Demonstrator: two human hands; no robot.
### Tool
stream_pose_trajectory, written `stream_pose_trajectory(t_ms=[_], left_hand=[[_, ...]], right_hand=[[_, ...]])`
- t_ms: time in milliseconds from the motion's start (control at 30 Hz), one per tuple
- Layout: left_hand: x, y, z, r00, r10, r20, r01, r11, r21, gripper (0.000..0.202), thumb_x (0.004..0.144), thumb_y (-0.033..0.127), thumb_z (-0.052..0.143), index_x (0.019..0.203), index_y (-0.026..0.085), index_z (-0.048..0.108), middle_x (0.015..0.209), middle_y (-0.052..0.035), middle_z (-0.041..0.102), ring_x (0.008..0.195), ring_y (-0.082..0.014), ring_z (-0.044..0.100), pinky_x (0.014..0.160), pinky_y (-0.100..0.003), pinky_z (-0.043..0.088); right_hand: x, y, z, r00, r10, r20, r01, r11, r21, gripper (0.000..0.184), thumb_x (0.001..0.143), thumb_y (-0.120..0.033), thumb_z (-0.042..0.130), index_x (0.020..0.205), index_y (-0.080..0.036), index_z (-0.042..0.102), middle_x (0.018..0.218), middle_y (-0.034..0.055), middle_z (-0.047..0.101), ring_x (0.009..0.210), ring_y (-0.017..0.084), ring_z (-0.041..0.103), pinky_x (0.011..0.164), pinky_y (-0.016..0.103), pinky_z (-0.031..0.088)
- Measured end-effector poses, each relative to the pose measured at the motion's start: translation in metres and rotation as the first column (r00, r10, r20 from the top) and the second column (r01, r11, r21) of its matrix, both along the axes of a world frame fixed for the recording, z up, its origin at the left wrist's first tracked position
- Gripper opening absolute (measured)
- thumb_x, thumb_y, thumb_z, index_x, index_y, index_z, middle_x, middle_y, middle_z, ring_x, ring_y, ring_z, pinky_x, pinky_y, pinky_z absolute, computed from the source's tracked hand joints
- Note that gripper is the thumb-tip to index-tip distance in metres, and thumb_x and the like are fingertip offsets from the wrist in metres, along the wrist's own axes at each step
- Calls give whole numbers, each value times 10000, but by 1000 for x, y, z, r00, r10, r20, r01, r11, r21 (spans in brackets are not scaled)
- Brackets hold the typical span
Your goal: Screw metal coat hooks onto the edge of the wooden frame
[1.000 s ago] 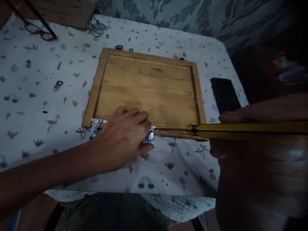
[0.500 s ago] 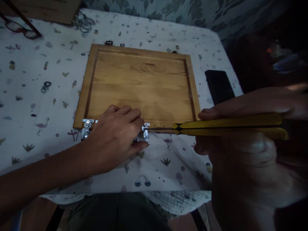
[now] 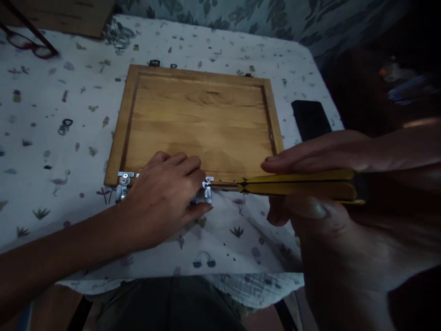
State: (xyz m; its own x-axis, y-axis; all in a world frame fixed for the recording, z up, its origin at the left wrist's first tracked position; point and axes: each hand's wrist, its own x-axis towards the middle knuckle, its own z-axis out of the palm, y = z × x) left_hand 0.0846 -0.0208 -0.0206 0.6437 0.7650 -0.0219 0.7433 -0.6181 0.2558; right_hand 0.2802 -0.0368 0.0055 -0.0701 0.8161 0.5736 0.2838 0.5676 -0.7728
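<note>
A framed wooden panel (image 3: 203, 119) lies flat on the table. Silvery metal hinge parts (image 3: 124, 184) with screws show at its near edge, on either side of my left hand (image 3: 168, 195). That hand has its fingers curled over the hardware, the thumb below the right-hand metal hinge (image 3: 208, 189); its palm hides what lies between. My right hand (image 3: 330, 230) grips the yellow-and-black handle of a screwdriver (image 3: 296, 185) between thumb and fingers. The screwdriver lies nearly level, its thin shaft pointing left along the panel edge to the right-hand hinge. The tip's exact contact is hard to see.
A printed cloth covers the table (image 3: 237, 257). Beyond the right hand lies a dark flat rectangular object (image 3: 311, 120). Eyeglasses (image 3: 32, 45), a cardboard box (image 3: 58, 18) and a clear crumpled pile (image 3: 119, 34) are at the far left. Dark fittings (image 3: 155, 63) sit along the panel's far edge.
My right hand has shifted left along the screwdriver and its grip looks different; the handle appears rolled. My left hand stays on the hinge. The panel has hardly moved.
</note>
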Motion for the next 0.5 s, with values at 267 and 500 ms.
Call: stream_pose_trajectory(t_ms=[267,500], left_hand=[[0,1,-2,1000,-14,14,14,1000,8,298,830,444,692,937,167,672,919,-42,647,876,-233,583,750,-369,364],[-2,-2,-3,999,-36,28,35,999,34,264,916,402,587,943,145,641,930,-55,627,914,-244,581,747,-376,346]], right_hand=[[5,-5,8,984,176,25,-173,980,-102,275,905,-208,648,1054,-435,687,1007,-65,730,674,157,694,531,326,566],[9,-3,4,996,-10,90,17,997,-70,127,759,-386,803,840,-299,759,861,43,717,751,245,681,541,400,587]])
